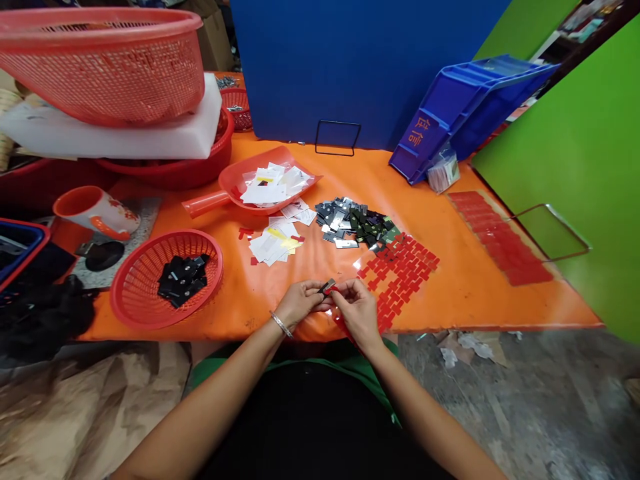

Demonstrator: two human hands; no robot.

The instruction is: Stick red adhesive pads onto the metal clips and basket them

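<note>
Near the front edge of the table, my left hand (pixel 299 305) pinches a small dark metal plate (pixel 326 287). My right hand (pixel 358 312) meets it there, its fingertips closed on a small red film piece (pixel 331 289) at the plate. Fingers hide part of both. Just beyond my right hand lies a sheet of red cross-shaped film pieces (pixel 400 270). A heap of dark and silvery metal plates (pixel 353 223) touches the far end of that sheet. To the left, a round red basket (pixel 131 283) holds several black plates (pixel 183 279).
A red scoop (pixel 207 202) holds white paper slips, with more slips (pixel 274 244) beside it. At left stand a mug (pixel 95 210) and a large red basket (pixel 115 67) on white foam. A blue bin (pixel 435 120) leans at the back right, near a green panel (pixel 565 167).
</note>
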